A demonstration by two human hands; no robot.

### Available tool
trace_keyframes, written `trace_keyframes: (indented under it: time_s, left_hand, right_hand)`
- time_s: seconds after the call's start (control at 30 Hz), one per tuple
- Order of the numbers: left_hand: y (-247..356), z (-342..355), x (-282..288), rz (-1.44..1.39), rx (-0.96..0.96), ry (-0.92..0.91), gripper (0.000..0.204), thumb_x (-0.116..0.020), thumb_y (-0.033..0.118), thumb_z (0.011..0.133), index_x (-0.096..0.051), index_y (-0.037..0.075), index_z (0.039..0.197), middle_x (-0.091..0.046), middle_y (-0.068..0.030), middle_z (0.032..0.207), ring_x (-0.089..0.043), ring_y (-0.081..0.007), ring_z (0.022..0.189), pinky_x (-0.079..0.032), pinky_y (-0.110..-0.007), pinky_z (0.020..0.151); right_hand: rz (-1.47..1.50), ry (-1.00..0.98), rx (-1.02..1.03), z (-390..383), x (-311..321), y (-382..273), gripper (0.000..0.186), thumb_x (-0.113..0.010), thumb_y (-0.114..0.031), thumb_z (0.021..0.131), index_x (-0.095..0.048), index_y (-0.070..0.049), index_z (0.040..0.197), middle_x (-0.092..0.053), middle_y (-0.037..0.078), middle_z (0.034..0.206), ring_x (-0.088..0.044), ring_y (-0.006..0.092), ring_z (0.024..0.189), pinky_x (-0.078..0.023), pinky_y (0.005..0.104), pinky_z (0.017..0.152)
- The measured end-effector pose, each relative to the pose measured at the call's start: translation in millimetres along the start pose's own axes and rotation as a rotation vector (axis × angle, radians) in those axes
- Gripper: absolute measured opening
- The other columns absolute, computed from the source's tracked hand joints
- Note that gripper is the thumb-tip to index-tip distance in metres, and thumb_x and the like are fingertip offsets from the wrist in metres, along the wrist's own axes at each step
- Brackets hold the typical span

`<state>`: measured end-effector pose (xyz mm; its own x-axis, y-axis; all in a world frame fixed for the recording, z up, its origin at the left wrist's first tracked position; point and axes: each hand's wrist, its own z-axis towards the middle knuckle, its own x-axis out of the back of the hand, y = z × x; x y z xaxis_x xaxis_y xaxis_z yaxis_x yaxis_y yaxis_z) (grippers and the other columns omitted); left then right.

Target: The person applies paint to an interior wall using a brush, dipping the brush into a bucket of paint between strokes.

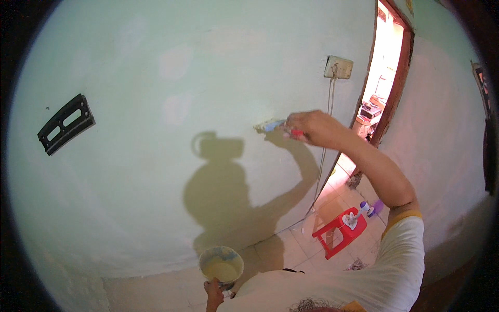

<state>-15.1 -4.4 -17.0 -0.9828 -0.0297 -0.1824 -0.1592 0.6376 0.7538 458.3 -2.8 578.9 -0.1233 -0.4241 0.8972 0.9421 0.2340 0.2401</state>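
At the lower centre of the frame, the left hand (213, 289) is closed on a bucket (225, 253) of pale mix (220, 270); a careless tilt could spill it. Right of centre, the right hand (314, 127) has its fingers clamped on a blue-and-red brush (274, 125) at the green wall (130, 197); overloading might cause drips. Lower right, the red stool (348, 235) could trip a foot.

I'm in a room that looks like part of a home. The pale green wall (228, 78) has lighter patches (175, 62), a black bracket (63, 126) and a plug box (340, 67) with cords (331, 99) hanging down. There's a tiled floor (140, 291), a little red stool (346, 235), and a bright doorway (385, 57) with a brown frame (403, 67).
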Motion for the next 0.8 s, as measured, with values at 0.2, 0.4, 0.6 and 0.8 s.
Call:
trace_keyframes:
  time_s: [0.2, 0.4, 0.6, 0.8]
  left_hand:
    - [35.0, -37.0, -26.1, -0.018, 0.013, 0.053, 0.046, -0.059, 0.005, 0.079, -0.030, -0.001, 0.114, -0.042, -0.0188, 0.110, -0.056, -0.0341, 0.097, -0.062, -0.047, 0.072]
    - [44.1, -43.3, -18.5, -0.126, 0.150, 0.113, 0.048, -0.062, 0.009, 0.079, -0.032, -0.001, 0.115, -0.046, -0.0199, 0.111, -0.057, -0.0345, 0.099, -0.058, -0.043, 0.062]
    - [26.1, -29.0, -8.5, -0.081, 0.038, 0.031, 0.049, -0.059, 0.004, 0.079, -0.028, -0.003, 0.116, -0.042, -0.0208, 0.112, -0.056, -0.0339, 0.096, -0.062, -0.048, 0.072]
    - [-25.7, 15.6, 24.3, 0.018, -0.167, -0.070, 0.049, -0.058, 0.004, 0.079, -0.030, -0.004, 0.118, -0.043, -0.0206, 0.112, -0.058, -0.0353, 0.095, -0.062, -0.048, 0.074]
  right_hand:
    - [-0.159, 0.442, 0.069, 60.5, 106.3, 41.0, 0.019, -0.068, -0.008, 0.083, -0.065, -0.006, 0.102, -0.066, 0.011, 0.096, -0.065, 0.0306, 0.084, -0.053, 0.0384, 0.076]
    - [-0.304, 0.804, 0.105, 92.6, 140.4, 25.0, 0.015, -0.069, -0.011, 0.085, -0.064, -0.004, 0.098, -0.067, 0.012, 0.098, -0.065, 0.0292, 0.080, -0.054, 0.0351, 0.070]
    - [-0.273, 0.422, 0.094, 46.4, 17.2, -8.5, 0.034, -0.066, -0.013, 0.084, -0.061, -0.011, 0.118, -0.064, 0.013, 0.113, -0.065, 0.0311, 0.097, -0.055, 0.0405, 0.079]
    - [0.067, 0.000, 0.046, 30.3, -4.2, -43.2, 0.025, -0.066, -0.014, 0.083, -0.064, -0.010, 0.108, -0.065, 0.011, 0.100, -0.065, 0.0320, 0.087, -0.054, 0.0409, 0.076]
